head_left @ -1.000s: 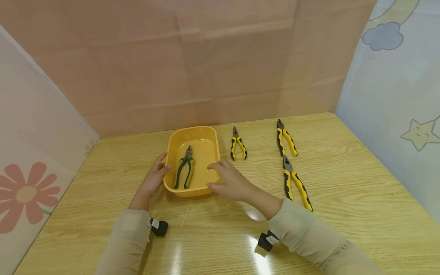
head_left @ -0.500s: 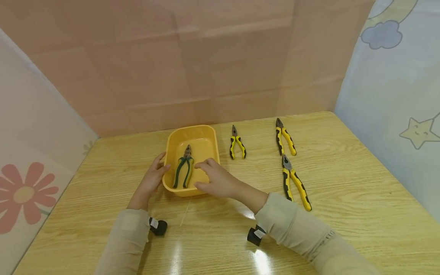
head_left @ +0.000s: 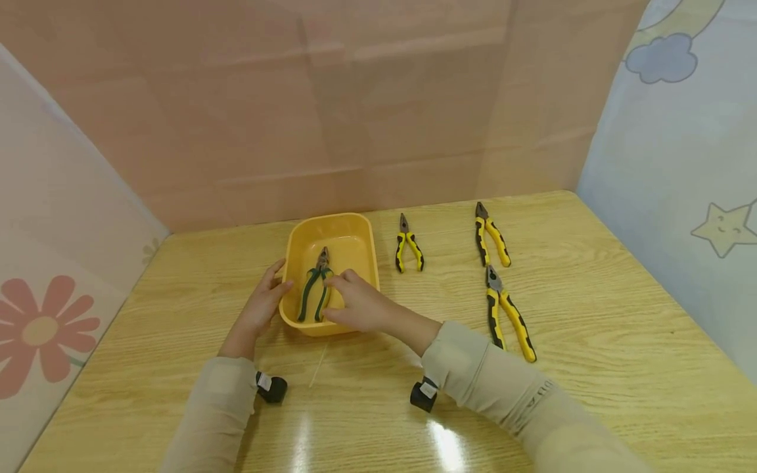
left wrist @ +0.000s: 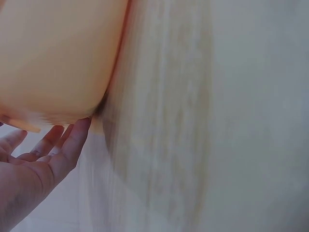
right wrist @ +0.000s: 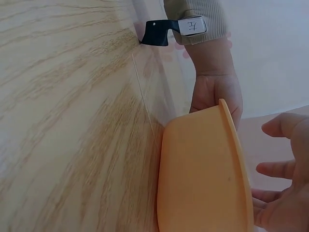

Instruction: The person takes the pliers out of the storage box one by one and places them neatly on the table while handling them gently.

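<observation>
A yellow plastic tub (head_left: pixel 353 246) stands on the table with green-handled combination pliers (head_left: pixel 307 293) lying inside it. My left hand (head_left: pixel 260 307) holds the tub's left side, thumb over the rim. In the left wrist view, fingers (left wrist: pixel 76 137) rest against the tub's outer wall. My right hand (head_left: pixel 363 305) reaches over the tub's right rim, its thumb and forefinger parted right at the pliers' right handle. In the right wrist view, that hand's spread fingers (right wrist: pixel 277 169) show above the rim, while the pliers are hidden behind the wall.
Small yellow-and-black needle-nose pliers (head_left: pixel 414 247) lie right of the tub. Farther right are two larger yellow-and-black pliers, the far pair (head_left: pixel 499 244) and the near pair (head_left: pixel 517 325), almost end to end. A thin pale strip (head_left: pixel 318 366) lies before the tub. Cloth walls border the table.
My right hand has moved left from the tub's right rim, across its inside, to the green-handled pliers. The left hand and tub have stayed in place.
</observation>
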The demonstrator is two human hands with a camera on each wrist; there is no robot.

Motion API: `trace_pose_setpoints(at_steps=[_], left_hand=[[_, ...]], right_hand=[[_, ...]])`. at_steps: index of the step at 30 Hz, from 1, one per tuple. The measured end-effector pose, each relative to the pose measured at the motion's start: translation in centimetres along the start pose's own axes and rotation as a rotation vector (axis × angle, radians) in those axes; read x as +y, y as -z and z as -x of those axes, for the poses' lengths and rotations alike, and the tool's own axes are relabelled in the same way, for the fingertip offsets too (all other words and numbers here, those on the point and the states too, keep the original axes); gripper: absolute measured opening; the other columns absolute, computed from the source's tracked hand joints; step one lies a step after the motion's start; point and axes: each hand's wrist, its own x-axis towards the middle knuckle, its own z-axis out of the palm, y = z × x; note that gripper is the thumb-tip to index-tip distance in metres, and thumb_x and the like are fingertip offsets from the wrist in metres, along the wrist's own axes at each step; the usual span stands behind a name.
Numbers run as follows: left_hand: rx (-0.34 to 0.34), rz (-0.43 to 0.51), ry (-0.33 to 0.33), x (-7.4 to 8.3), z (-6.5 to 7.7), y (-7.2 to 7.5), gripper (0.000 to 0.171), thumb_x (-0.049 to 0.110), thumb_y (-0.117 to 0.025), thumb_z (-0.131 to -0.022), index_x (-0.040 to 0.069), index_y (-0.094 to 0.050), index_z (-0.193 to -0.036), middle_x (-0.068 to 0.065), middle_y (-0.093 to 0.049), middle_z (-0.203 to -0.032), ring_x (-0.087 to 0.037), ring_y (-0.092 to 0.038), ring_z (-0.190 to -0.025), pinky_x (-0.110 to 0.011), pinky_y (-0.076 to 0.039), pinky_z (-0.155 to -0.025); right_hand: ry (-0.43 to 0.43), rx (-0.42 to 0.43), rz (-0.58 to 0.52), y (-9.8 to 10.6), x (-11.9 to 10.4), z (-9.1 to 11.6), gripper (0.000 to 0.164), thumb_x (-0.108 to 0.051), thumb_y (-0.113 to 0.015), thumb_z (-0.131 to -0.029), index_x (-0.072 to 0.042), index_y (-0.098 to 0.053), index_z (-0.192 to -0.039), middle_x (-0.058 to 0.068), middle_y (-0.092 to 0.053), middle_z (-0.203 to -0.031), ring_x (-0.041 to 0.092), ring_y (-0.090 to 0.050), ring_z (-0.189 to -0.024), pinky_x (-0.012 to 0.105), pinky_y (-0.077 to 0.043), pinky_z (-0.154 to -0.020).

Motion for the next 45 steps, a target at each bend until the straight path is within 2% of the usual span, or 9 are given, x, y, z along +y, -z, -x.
trace_pose_setpoints(at_steps=[6,13,19,23,26,33,40,45], left_hand=[[0.002,-0.003,0.003,0.1,0.0,0.1,0.058,0.019,-0.036,-0.094,0.015,-0.001,-0.140,-0.026,-0.019,-0.132,-0.040,-0.038,-0.108,-0.039,-0.044,-0.077],[-0.005,-0.009,-0.007,0.1,0.0,0.0,0.058,0.018,-0.035,-0.094,0.014,0.000,-0.140,-0.027,-0.018,-0.132,-0.041,-0.038,-0.108,-0.041,-0.044,-0.077],[-0.008,-0.005,-0.002,-0.1,-0.1,0.1,0.058,0.019,-0.036,-0.094,0.017,-0.001,-0.140,-0.026,-0.019,-0.132,-0.040,-0.038,-0.108,-0.041,-0.043,-0.078],[-0.013,-0.012,-0.006,-0.1,-0.1,0.2,0.058,0.018,-0.035,-0.094,0.016,0.000,-0.140,-0.027,-0.019,-0.131,-0.041,-0.037,-0.108,-0.042,-0.042,-0.079],[-0.015,-0.013,-0.007,0.0,0.0,0.2,0.057,0.017,-0.035,-0.094,0.016,0.000,-0.140,-0.027,-0.018,-0.131,-0.041,-0.037,-0.109,-0.043,-0.041,-0.080],[-0.015,-0.001,-0.006,0.3,0.0,0.2,0.058,0.019,-0.035,-0.094,0.017,0.000,-0.140,-0.027,-0.018,-0.131,-0.041,-0.036,-0.109,-0.042,-0.042,-0.079],[-0.011,0.001,0.000,0.0,-0.1,0.2,0.057,0.018,-0.035,-0.094,0.016,-0.001,-0.140,-0.027,-0.020,-0.130,-0.040,-0.036,-0.110,-0.042,-0.043,-0.079],[-0.003,-0.010,0.009,0.0,-0.2,0.4,0.057,0.020,-0.036,-0.094,0.017,-0.002,-0.140,-0.026,-0.021,-0.130,-0.039,-0.036,-0.111,-0.042,-0.042,-0.080]], right_hand=[[-0.027,-0.022,-0.003,-0.5,0.0,-0.9,0.052,-0.028,-0.058,-0.081,-0.005,-0.042,-0.125,0.014,-0.042,-0.110,0.014,-0.047,-0.078,0.025,-0.041,-0.067],[-0.069,-0.061,0.055,-1.0,0.0,-1.9,0.054,-0.030,-0.056,-0.082,-0.006,-0.039,-0.128,0.016,-0.039,-0.118,0.018,-0.049,-0.088,0.028,-0.043,-0.072],[-0.096,-0.080,0.101,-1.8,-0.1,-3.0,0.052,-0.029,-0.055,-0.082,-0.008,-0.041,-0.127,0.017,-0.040,-0.119,0.020,-0.049,-0.088,0.029,-0.043,-0.069],[-0.136,-0.103,0.134,-2.3,-0.3,-3.8,0.051,-0.029,-0.055,-0.082,-0.012,-0.041,-0.128,0.018,-0.034,-0.127,0.028,-0.044,-0.104,0.034,-0.043,-0.074],[-0.156,-0.108,0.168,-2.5,-0.5,-4.2,0.050,-0.031,-0.054,-0.082,-0.015,-0.041,-0.128,0.017,-0.032,-0.130,0.033,-0.041,-0.109,0.038,-0.042,-0.077],[-0.219,-0.118,0.264,-3.1,-0.8,-5.3,0.052,-0.035,-0.054,-0.082,-0.022,-0.040,-0.130,0.016,-0.033,-0.127,0.030,-0.042,-0.105,0.037,-0.044,-0.071],[-0.245,-0.124,0.330,-3.7,-0.5,-6.2,0.051,-0.036,-0.055,-0.082,-0.024,-0.040,-0.129,0.014,-0.034,-0.125,0.027,-0.043,-0.101,0.034,-0.043,-0.069],[-0.240,-0.152,0.452,-4.2,-0.6,-6.7,0.054,-0.045,-0.053,-0.082,-0.029,-0.038,-0.131,0.013,-0.034,-0.124,0.025,-0.042,-0.100,0.034,-0.041,-0.070]])
